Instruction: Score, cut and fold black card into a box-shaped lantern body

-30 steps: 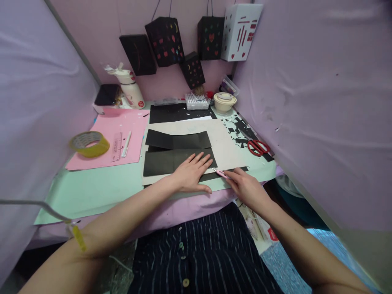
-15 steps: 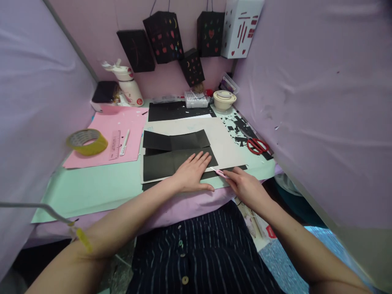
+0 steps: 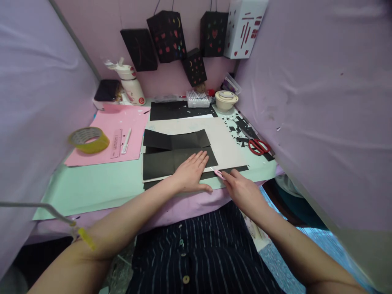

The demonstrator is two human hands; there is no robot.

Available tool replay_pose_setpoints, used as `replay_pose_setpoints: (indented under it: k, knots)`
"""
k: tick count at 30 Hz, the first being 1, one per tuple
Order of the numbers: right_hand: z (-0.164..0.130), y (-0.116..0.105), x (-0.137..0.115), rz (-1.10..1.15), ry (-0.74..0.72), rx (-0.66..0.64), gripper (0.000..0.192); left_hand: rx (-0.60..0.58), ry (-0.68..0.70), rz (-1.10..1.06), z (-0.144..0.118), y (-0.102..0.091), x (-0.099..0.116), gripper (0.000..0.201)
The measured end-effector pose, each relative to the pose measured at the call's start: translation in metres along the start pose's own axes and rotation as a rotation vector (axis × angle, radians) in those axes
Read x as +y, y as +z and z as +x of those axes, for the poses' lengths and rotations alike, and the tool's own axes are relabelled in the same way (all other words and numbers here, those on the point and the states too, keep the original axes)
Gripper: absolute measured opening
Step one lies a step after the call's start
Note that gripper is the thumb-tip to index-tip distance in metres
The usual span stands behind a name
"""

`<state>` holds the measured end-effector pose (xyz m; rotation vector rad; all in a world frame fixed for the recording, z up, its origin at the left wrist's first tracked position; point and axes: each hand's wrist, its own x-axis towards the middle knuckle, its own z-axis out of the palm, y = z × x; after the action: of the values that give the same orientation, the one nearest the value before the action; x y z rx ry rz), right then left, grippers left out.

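Observation:
My left hand [image 3: 191, 173] lies flat across the lower right of a folded sheet of black paper [image 3: 159, 165], fingers stretched out and pressing on it. Creases cross the paper, and its upper flaps stand slightly raised. Beneath it is a pale board [image 3: 228, 147]. My right hand [image 3: 240, 185] is closed round a pink craft knife [image 3: 218, 174], whose thin blade points up and left near the paper's lower right edge. Whether the tip touches the paper I cannot tell. A black strip [image 3: 237, 168] lies along the board's near edge, partly behind the knife and my hands.
Red-handled scissors [image 3: 259, 147] lie at right among black scraps. On the left, pink paper [image 3: 134, 134] bears a tape roll [image 3: 88, 140], a ruler [image 3: 116, 143] and a white pen-like tool [image 3: 126, 141]. A bottle [image 3: 132, 87] and lidded bowl [image 3: 226, 101] stand behind; black paper lanterns [image 3: 167, 36] hang above.
My right hand and the craft knife have shifted slightly left against the paper. My left hand stays pressed flat. The whole view has moved a little.

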<state>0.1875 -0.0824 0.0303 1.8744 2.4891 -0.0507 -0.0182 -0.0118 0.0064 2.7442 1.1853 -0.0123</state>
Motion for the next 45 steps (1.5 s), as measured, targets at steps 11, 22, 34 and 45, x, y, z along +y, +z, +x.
replay_pose_setpoints:
  k: [11, 22, 34, 45]
  knots:
    - [-0.002, -0.002, -0.003, 0.036, 0.004, -0.004, 0.036, 0.025, -0.066, -0.019, 0.002, 0.002, 0.008, 0.125]
    - [-0.004, -0.006, -0.004, 0.044, -0.011, 0.005, 0.031, 0.030, -0.107, -0.012, 0.004, 0.004, 0.012, 0.127]
    - [-0.004, -0.007, -0.005, 0.030, -0.005, -0.009, 0.033, 0.026, -0.122, -0.006, 0.005, 0.004, 0.013, 0.128]
    - [-0.010, -0.009, 0.008, 0.123, 0.028, 0.047, 0.034, 0.066, -0.151, -0.069, 0.009, 0.005, 0.013, 0.124]
